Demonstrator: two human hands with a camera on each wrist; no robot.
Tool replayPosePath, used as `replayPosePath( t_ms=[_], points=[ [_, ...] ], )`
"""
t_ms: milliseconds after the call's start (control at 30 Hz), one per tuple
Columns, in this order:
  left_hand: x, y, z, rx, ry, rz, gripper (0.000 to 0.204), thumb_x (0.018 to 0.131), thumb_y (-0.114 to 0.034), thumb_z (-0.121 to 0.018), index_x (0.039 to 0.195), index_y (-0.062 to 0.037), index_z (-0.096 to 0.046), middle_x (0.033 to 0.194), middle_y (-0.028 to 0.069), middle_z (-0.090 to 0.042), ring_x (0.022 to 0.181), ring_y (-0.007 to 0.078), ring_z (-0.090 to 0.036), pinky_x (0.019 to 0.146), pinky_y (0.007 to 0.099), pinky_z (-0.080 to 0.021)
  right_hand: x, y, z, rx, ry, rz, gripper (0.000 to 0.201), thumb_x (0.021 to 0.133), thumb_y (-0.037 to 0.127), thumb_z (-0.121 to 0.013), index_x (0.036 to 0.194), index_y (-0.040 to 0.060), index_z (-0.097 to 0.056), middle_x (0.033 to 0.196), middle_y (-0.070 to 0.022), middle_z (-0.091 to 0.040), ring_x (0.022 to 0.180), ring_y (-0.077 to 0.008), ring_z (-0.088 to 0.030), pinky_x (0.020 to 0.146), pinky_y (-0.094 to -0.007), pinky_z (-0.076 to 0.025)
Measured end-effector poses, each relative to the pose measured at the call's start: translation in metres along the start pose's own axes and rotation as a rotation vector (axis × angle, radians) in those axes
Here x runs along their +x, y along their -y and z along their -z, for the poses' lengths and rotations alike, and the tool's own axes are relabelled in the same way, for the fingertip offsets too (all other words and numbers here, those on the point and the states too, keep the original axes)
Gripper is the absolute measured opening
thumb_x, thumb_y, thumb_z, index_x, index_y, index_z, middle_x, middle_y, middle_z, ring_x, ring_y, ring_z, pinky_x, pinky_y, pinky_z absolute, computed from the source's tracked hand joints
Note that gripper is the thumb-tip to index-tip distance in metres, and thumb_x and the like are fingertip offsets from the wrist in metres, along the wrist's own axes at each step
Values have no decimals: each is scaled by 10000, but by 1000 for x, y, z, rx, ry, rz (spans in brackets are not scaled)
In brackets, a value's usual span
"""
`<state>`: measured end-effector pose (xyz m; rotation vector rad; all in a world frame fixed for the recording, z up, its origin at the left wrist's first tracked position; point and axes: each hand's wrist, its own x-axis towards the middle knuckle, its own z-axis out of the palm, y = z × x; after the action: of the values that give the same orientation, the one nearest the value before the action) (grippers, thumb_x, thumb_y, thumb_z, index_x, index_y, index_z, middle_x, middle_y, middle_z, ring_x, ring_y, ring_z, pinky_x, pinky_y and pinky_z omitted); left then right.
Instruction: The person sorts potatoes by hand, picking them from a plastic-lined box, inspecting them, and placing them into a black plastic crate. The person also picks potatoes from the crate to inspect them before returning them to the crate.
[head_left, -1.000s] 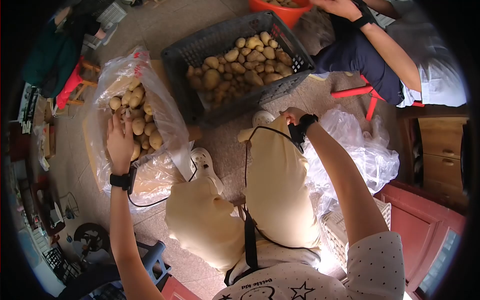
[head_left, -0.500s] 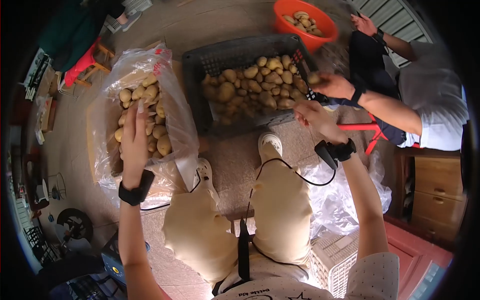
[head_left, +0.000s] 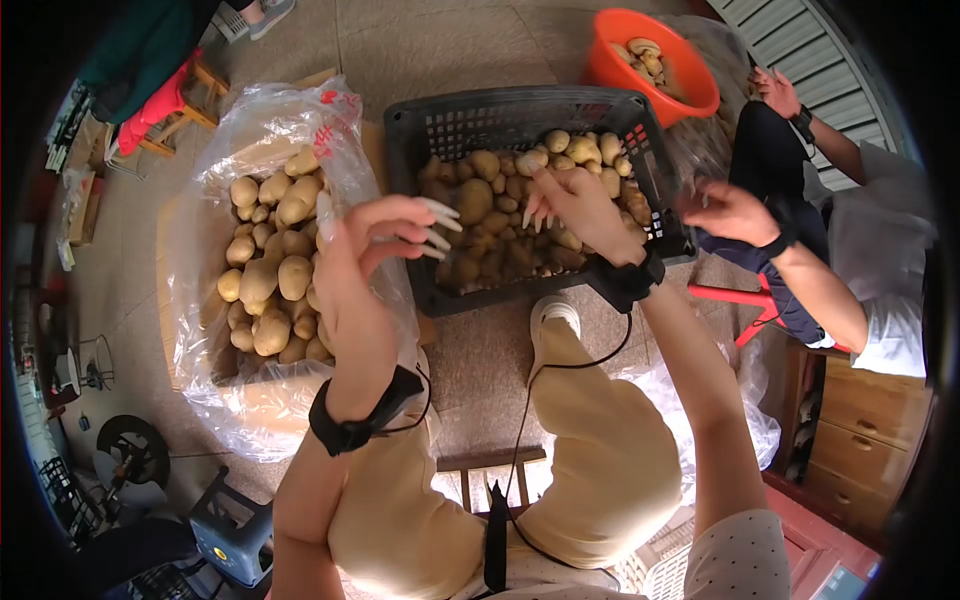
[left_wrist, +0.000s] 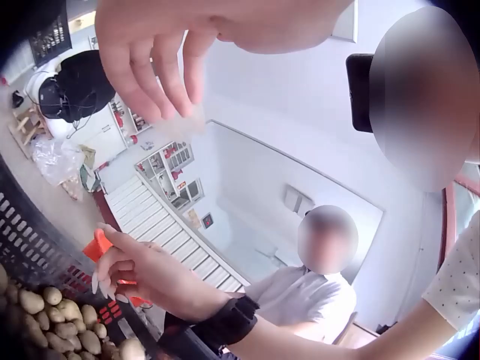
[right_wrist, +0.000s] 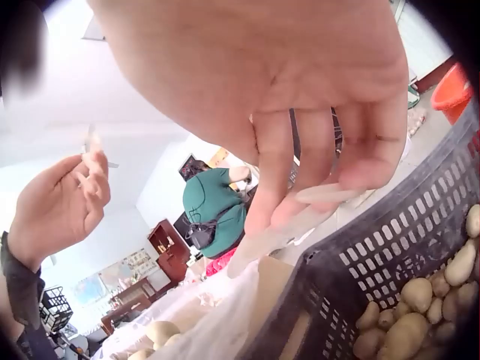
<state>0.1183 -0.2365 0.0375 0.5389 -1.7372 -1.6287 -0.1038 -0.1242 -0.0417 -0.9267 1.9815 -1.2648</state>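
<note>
My left hand hangs in the air between the lined box and the crate, its long-nailed fingers loosely bent and nothing in them. Over the black plastic crate is my right hand, fingers pointing down and loosely curved; the right wrist view shows no object in its fingers. Potatoes of mixed sizes fill much of the crate. To the left, larger potatoes lie in a cardboard box lined with a clear plastic bag.
An orange basin with some potatoes stands behind the crate. At the right another person sits on a red stool, one blurred hand near the crate's side. A blue stool and crumpled plastic lie near my legs.
My left hand has left the potatoes in the lined box and moved right. My right hand has risen from beside my knee to over the crate. The other person's hand has drawn back from the crate.
</note>
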Motion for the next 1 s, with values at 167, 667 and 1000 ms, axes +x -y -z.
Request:
replayPosePath(
  t_ms=[167,667,1000],
  points=[
    [-2,2,13,-10,-90,101,633,1018,-403,-132,965,18,-601,976,115,-645,877,179,-583,813,323,-450,20,-41,14,-130,-32,-80,537,984,404,-475,725,-25,-670,614,-37,-628,595,-87,-579,595,-227,-473],
    [-1,12,26,65,10,80,630,988,-471,-174,1063,16,-567,1012,124,-633,892,194,-584,799,324,-437,90,-156,-19,-877,387,-88,458,716,236,-716,1108,32,-596,1024,-190,-649,957,-345,-621,799,-416,-501],
    [-9,26,18,243,353,-21,435,971,-300,-311,1001,21,-603,1107,148,-577,962,311,-582,851,394,-466,94,-175,-62,-1631,585,155,422,885,191,-548,1297,277,-510,1173,-59,-585,1076,-243,-571,835,-376,-478]
  ],
)
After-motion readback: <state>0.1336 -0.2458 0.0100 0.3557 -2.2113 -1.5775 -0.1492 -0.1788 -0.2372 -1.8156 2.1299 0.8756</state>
